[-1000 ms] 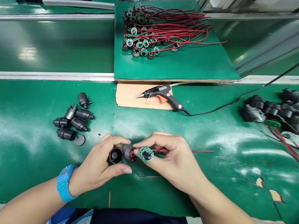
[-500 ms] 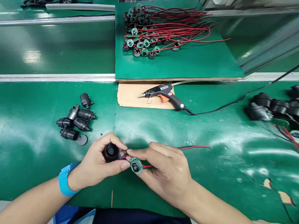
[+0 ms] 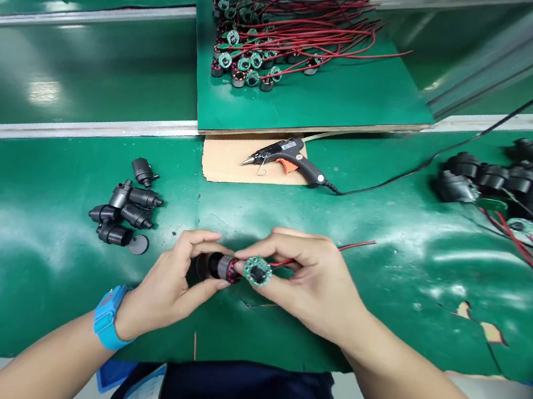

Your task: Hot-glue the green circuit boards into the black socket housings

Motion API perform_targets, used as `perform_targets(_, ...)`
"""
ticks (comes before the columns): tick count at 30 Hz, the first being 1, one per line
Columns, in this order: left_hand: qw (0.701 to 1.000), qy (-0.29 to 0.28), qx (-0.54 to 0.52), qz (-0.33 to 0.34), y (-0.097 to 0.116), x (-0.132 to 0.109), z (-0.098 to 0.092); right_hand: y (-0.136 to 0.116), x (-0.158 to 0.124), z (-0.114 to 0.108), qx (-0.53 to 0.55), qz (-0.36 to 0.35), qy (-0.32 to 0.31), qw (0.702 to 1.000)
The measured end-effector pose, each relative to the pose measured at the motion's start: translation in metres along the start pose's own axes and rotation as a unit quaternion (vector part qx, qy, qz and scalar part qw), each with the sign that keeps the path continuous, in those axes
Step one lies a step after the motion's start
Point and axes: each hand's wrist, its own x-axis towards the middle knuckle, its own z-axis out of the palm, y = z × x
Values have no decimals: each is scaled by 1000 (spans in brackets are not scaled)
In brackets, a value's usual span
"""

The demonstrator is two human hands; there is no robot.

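Observation:
My left hand (image 3: 183, 277) is closed round a black plastic housing (image 3: 203, 265), its open end facing right. At that mouth sits a small motor coil (image 3: 228, 268) with a metal ring and dark red windings. My right hand (image 3: 311, 281) pinches the coil assembly by its right side. A round green circuit board (image 3: 258, 271), attached to the coil, tilts up over my right thumb. From it a red wire (image 3: 358, 245) runs behind my right fingers and out to the right. How far the coil sits inside the housing is hard to tell.
Several black housings (image 3: 124, 204) and a grey disc (image 3: 138, 245) lie at left. A glue gun (image 3: 286, 155) rests on cardboard (image 3: 222, 162). Behind, a raised green board (image 3: 363, 100) bears several coils with red wires (image 3: 317, 39). More housings (image 3: 493, 176) lie at right.
The coil has turned into line with the housing's mouth, and the housing has tilted to face right. The circuit board has swung up and rightward with my right hand. The camera view has shifted slightly.

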Motion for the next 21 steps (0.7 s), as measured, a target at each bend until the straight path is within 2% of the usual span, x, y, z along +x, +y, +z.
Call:
perform_targets(5,1000,-11,7,-10,-1,1,3,7,-3,10,-62,-28,-44,997)
perform_targets(14,1000,18,9,13,-6,6,2,6,5,-15,-50,37,-118,991)
perform_targets(21,1000,19,2,-5,-9,4,2,7,4,-7,-81,28,-152,985)
